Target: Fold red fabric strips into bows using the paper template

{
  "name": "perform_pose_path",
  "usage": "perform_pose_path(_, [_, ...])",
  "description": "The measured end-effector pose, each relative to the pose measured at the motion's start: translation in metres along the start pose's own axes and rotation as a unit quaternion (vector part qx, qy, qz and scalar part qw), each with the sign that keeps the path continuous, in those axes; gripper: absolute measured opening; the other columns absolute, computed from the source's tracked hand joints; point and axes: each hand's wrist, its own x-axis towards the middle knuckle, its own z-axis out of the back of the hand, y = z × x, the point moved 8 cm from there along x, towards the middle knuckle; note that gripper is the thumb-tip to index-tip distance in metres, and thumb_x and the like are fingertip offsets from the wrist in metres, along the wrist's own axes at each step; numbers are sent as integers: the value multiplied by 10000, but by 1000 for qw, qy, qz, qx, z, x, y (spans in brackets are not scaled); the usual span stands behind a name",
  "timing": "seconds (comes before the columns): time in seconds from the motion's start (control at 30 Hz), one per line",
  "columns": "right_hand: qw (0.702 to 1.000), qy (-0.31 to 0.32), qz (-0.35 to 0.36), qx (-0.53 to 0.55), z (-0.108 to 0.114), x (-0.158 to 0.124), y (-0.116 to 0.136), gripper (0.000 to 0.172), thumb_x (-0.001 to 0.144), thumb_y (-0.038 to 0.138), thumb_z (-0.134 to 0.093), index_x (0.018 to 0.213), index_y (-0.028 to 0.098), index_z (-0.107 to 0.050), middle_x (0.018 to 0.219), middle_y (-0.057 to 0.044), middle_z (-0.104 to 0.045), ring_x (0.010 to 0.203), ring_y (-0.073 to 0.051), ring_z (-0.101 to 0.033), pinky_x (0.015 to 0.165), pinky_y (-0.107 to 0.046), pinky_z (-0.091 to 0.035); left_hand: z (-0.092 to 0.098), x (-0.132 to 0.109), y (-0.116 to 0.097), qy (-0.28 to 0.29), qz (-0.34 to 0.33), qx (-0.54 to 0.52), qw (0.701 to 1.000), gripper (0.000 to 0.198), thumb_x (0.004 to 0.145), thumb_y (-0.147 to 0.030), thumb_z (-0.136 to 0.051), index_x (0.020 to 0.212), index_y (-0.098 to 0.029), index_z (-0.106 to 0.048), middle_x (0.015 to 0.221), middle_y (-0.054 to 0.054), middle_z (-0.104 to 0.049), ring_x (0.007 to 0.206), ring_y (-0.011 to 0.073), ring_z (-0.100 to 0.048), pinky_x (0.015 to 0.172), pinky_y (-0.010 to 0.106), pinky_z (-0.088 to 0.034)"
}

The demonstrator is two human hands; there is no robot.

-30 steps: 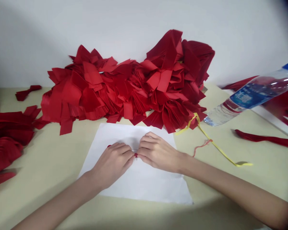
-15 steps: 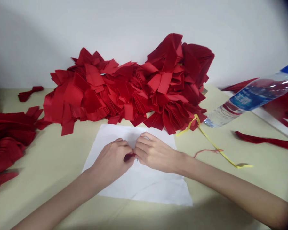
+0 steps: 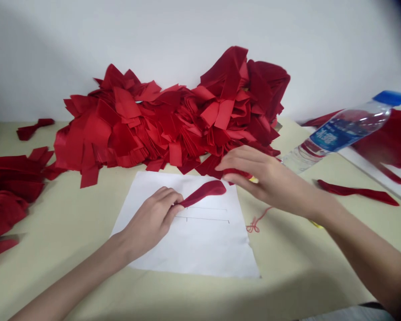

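1. The red strip (image 3: 205,191) was between your two hands, over the white paper (image 3: 194,256). Its narrowed end was in your left hand (image 3: 153,218), and its wider, rounded end pointed toward your right hand (image 3: 263,171). Whether that end touched the paper was hard to tell.
2. Your left hand was closed, with thumb and fingertips pinching the strip's narrowed end.
3. Your right hand was above the far right corner of the paper, thumb parted from the fingers. Red cloth showed between them, but I could not tell whether you gripped it or it belonged to the pile behind.
4. The strip looked light, soft and velvety, so it probably bent easily and was not fragile; its nap might have slid a little under a loose pinch. The narrowed part in your left hand seemed the surest hold, the rounded end the floppier one.
5. Just right of your left fingertips, thin dark lines marked the paper.
6. Beyond both hands, a large pile of red pieces (image 3: 169,122) covered the far tabletop (image 3: 70,223). Nearer you than the right hand lay a tangled red thread (image 3: 253,226).
7. Right of your right hand were a tilted bottle (image 3: 334,136) and a loose red piece (image 3: 357,191). A red heap (image 3: 13,183) lay well left of your left hand.
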Motion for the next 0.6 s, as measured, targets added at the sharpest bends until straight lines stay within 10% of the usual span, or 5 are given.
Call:
perform_pose_path(0.3, [981,141,-135,3,-40,-94,-39,255,924,206,-373,939,198,-627,987,-71,-598,863,-175,-566,729,-321,-450,3,-7,13,17,171,-304,937,172,863,-270,-484,722,-182,-531,668,-18,-520,648,135,-519,629,261,-394])
perform_pose_path(0.6, [983,143,-116,-30,-60,-110,-39,285,935,279,-380,818,192,-625,845,-58,-599,790,-177,-560,690,-312,-429,-19,-18,6,83,176,-520,831,197,874,-281,-509,734,-166,-588,753,5,-519,733,132,-461,711,265,-345])
